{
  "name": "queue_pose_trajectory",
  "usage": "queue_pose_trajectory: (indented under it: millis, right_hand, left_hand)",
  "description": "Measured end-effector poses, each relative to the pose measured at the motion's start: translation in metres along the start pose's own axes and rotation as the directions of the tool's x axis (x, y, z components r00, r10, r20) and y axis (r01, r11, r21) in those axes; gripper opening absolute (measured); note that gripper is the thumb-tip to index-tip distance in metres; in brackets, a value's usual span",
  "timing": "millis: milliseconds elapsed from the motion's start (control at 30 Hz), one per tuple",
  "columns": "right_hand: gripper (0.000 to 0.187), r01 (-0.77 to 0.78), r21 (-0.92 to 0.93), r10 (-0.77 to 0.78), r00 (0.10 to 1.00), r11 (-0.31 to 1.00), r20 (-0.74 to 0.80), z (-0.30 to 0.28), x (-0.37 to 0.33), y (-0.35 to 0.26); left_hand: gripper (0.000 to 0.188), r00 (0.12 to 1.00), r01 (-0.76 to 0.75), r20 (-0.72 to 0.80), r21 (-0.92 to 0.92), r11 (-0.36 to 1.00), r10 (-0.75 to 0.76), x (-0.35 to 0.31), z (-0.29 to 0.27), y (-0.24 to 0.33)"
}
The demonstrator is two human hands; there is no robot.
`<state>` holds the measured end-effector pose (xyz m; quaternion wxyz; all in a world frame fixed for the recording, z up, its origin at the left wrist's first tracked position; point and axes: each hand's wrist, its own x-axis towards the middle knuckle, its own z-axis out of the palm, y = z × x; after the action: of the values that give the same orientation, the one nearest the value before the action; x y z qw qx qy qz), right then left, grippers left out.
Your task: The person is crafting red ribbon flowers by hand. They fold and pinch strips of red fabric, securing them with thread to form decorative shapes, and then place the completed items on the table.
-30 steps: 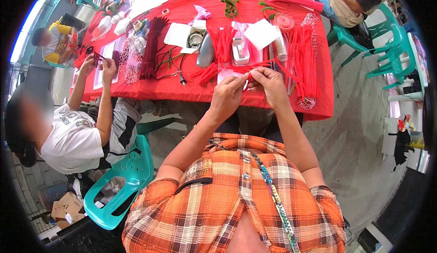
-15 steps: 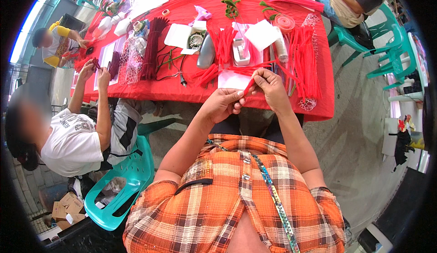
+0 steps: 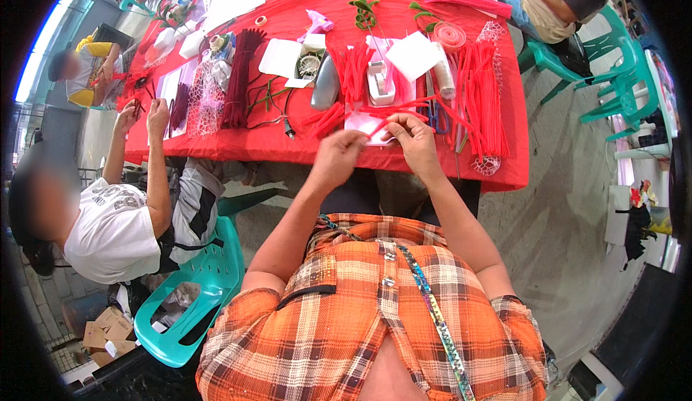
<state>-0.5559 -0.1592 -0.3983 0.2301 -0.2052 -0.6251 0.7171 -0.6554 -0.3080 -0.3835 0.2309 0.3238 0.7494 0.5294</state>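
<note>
Over the near edge of the red-covered table, my left hand [image 3: 340, 157] and my right hand [image 3: 414, 141] pinch a short red pipe cleaner [image 3: 377, 129] stretched between them. The fingers of both hands are closed; the left fingertips are partly blurred. A white sheet [image 3: 360, 123] lies just beneath the piece. Beyond my hands, loose red pipe cleaners [image 3: 353, 73] surround a white tape dispenser [image 3: 380, 91]. To the right of my right hand is a thick bundle of red pipe cleaners [image 3: 484, 98].
A grey bottle-like object [image 3: 326, 84], dark red pipe cleaners [image 3: 241, 76] and a pink-purple glue gun [image 3: 317, 22] lie left of centre. Green leaf shapes [image 3: 365, 11] lie farther back. A person in white [image 3: 115, 224] works at left on a teal chair [image 3: 194, 293].
My hands have drawn apart, the left moving left and the right slightly left and lower. The red pipe cleaner now spans between them. The person at left has shifted their hands left.
</note>
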Motion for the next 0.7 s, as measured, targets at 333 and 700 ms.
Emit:
queue_pose_trajectory:
  millis: [333,700]
  right_hand:
    - [0.020,0.390,-0.895,-0.384,0.877,0.215,0.290,-0.009,0.032,0.016]
    - [0.012,0.444,-0.841,-0.563,0.798,0.310,0.214,-0.022,0.037,-0.002]
  left_hand:
    - [0.019,0.966,-0.001,-0.156,0.796,0.605,0.207,0.032,-0.053,-0.052]
    - [0.019,0.835,-0.225,-0.306,0.568,0.792,0.457,0.029,-0.036,-0.003]
